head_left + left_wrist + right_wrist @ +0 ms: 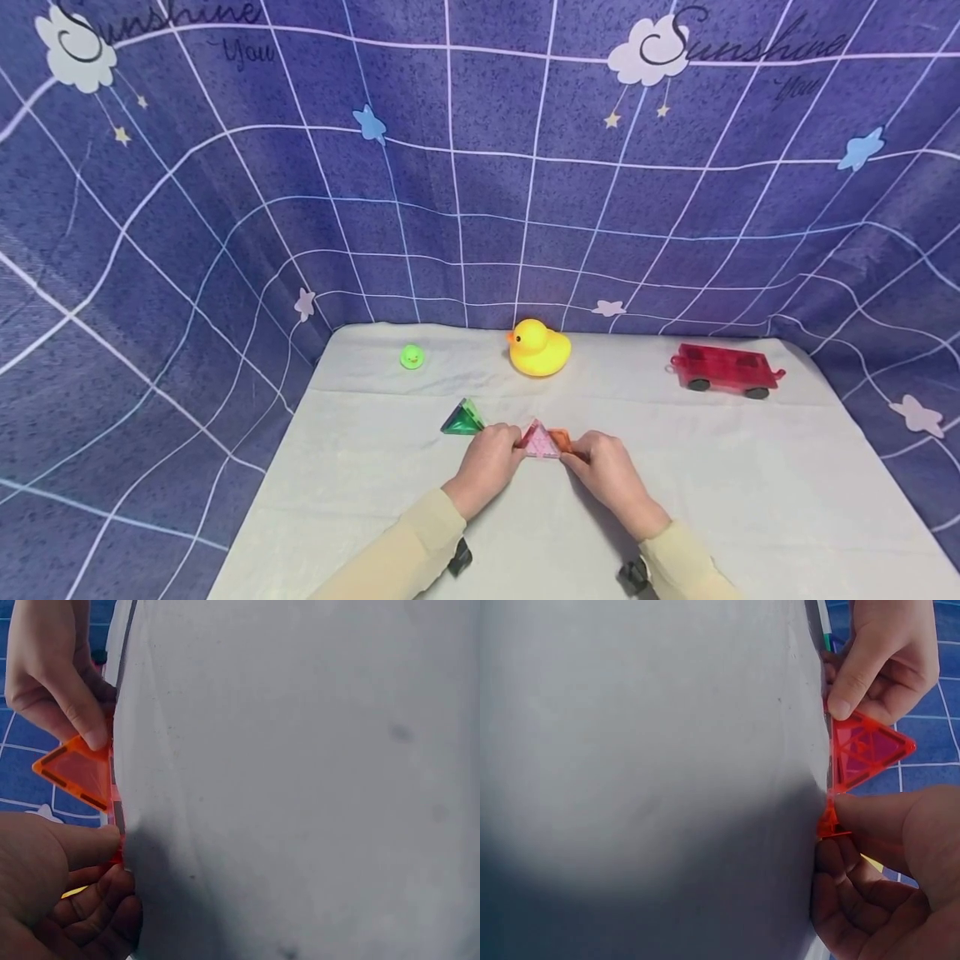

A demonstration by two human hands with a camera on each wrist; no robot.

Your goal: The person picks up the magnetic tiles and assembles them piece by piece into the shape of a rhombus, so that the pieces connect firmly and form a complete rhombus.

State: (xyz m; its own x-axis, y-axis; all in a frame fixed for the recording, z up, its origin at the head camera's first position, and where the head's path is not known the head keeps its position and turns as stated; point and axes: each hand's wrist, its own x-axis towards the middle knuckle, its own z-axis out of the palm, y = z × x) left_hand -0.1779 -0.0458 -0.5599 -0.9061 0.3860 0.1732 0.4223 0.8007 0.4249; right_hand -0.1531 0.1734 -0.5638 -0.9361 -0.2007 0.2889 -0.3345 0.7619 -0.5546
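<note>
Near the table's middle, my left hand [489, 468] pinches the left side of a pink-red triangular magnetic tile [540, 442] between thumb and fingers. My right hand [611, 477] pinches an orange triangular tile [560, 438] on its right. The right wrist view shows the red tile [868, 750] standing up from the table, with the left thumb at one corner. In the left wrist view the orange tile [79, 774] also points upward, beside the right thumb. Tile edges under the fingers are hidden. Just behind the left hand stand green triangular tiles [462, 419] joined together.
A yellow rubber duck [540, 350] sits at the back middle, and a small green round toy [412, 357] is left of it. A red wheeled wagon [723, 369] stands at the back right. Blue patterned curtains [487, 183] surround the white table [360, 483].
</note>
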